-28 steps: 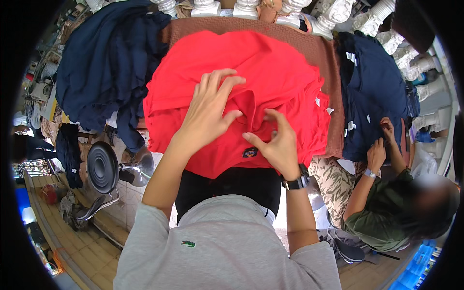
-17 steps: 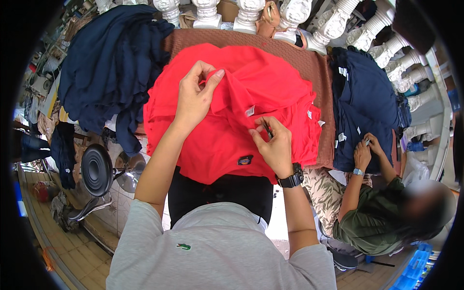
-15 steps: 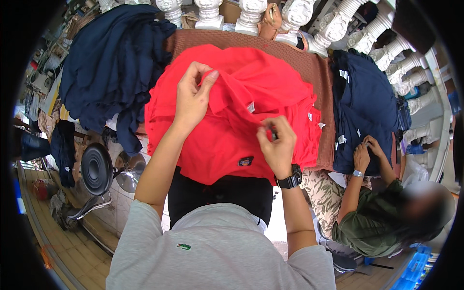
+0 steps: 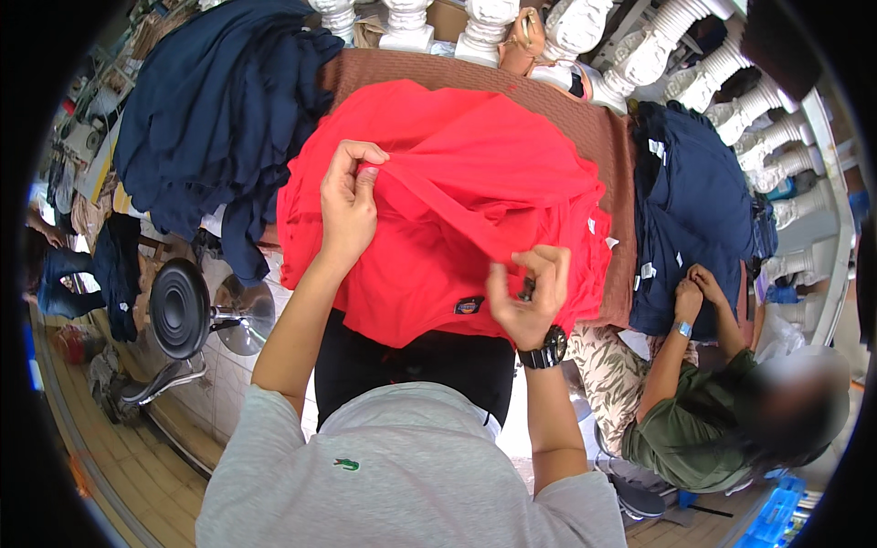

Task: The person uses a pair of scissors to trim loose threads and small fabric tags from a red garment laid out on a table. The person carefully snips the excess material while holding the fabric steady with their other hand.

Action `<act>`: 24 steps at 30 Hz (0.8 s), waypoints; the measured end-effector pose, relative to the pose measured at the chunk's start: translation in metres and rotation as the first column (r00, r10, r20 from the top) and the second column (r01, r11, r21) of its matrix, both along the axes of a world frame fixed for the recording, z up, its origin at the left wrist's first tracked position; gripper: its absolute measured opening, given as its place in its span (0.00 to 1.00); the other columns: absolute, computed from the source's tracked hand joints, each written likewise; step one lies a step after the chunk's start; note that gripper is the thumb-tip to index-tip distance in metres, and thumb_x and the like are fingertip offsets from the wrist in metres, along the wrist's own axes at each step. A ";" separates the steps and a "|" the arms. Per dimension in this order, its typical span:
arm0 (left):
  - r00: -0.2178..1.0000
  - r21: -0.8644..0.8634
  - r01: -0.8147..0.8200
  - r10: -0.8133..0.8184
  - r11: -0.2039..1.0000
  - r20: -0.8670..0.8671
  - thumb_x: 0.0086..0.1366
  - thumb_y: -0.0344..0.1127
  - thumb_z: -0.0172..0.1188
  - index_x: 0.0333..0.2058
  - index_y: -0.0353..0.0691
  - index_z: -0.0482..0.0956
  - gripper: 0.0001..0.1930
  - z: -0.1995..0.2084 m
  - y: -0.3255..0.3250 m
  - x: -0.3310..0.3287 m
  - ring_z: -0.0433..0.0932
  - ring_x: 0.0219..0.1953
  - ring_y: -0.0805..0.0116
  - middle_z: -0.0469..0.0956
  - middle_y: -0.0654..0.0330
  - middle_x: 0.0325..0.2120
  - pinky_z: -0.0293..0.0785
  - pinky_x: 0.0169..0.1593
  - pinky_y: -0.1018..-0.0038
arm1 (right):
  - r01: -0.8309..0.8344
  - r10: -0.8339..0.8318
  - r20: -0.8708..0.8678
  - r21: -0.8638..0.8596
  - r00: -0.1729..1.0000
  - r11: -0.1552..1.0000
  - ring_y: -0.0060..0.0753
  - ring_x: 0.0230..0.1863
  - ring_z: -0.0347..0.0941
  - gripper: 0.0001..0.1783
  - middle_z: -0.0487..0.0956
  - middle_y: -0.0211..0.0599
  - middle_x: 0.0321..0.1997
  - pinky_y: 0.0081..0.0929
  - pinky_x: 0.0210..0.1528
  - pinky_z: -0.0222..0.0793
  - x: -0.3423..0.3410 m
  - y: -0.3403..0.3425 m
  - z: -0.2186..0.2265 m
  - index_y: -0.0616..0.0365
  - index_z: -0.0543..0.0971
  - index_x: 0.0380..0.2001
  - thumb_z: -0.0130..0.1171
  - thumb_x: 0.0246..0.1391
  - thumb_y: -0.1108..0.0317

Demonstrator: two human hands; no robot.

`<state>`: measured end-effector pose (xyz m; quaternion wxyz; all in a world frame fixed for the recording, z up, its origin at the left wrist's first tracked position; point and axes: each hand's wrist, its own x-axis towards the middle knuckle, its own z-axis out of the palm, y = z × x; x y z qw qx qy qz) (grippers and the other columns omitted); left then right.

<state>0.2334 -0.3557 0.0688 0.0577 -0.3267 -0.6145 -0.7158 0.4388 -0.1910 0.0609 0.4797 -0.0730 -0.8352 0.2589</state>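
A pile of red shirts (image 4: 411,274) lies in front of me, with a small dark patch (image 4: 469,306) near the edge closest to me. My left hand (image 4: 349,201) is closed, pinching a raised fold of the top shirt between thumb and fingers. From that pinch the fold slants down toward my right hand (image 4: 533,290), which is curled with thumb and forefinger apart. A small dark object (image 4: 527,290) sits in its palm, mostly hidden by the fingers; its kind cannot be made out. Small white tags (image 4: 591,225) stick out at the pile's right side.
Brown cloth (image 4: 594,137) covers the table. Dark navy garments (image 4: 219,110) are heaped at left, and another navy pile (image 4: 690,201) stands at right, where a co-worker's hands (image 4: 692,290) rest. White balusters (image 4: 484,27) line the back. A black round stool (image 4: 178,309) is at left.
My left hand has moved slightly left and nearer to me, still pinching the shirt. My right hand has shifted a little right and nearer. The white tag between them no longer shows.
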 end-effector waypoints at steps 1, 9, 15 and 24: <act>1.000 0.037 -0.008 0.008 0.999 0.023 0.68 0.12 0.47 0.40 0.37 0.71 0.12 -0.001 0.001 0.002 0.76 0.47 0.69 0.74 0.58 0.41 0.70 0.60 0.71 | -0.045 0.049 0.032 -0.126 0.998 0.991 0.34 0.25 0.73 0.26 0.74 0.41 0.38 0.27 0.21 0.69 -0.001 -0.010 0.007 0.58 0.76 0.43 0.76 0.38 0.77; 0.992 0.166 0.024 -0.003 0.986 -0.126 0.62 0.12 0.51 0.42 0.35 0.73 0.14 0.020 0.034 0.044 0.78 0.44 0.64 0.75 0.54 0.41 0.75 0.53 0.71 | -0.090 0.106 0.055 -0.239 0.993 0.967 0.44 0.33 0.77 0.23 0.76 0.42 0.37 0.35 0.30 0.73 -0.074 -0.035 0.023 0.61 0.75 0.48 0.67 0.46 0.78; 0.957 -0.153 -0.158 0.113 0.975 -0.269 0.49 0.14 0.62 0.52 0.37 0.73 0.29 0.029 0.047 0.049 0.75 0.52 0.55 0.73 0.51 0.48 0.71 0.55 0.64 | -0.174 0.144 -0.101 -0.431 0.984 0.886 0.18 0.27 0.68 0.07 0.76 0.27 0.30 0.20 0.29 0.63 -0.068 -0.011 0.084 0.62 0.80 0.37 0.64 0.55 0.77; 0.830 -0.210 -0.503 0.400 0.839 -0.388 0.39 0.15 0.55 0.35 0.38 0.78 0.20 0.018 -0.014 -0.008 0.73 0.37 0.55 0.73 0.57 0.31 0.69 0.45 0.63 | 0.165 -0.183 -0.012 -0.384 0.983 0.909 0.12 0.27 0.59 0.24 0.69 0.22 0.33 0.15 0.28 0.57 -0.009 0.092 0.086 0.59 0.76 0.53 0.64 0.50 0.80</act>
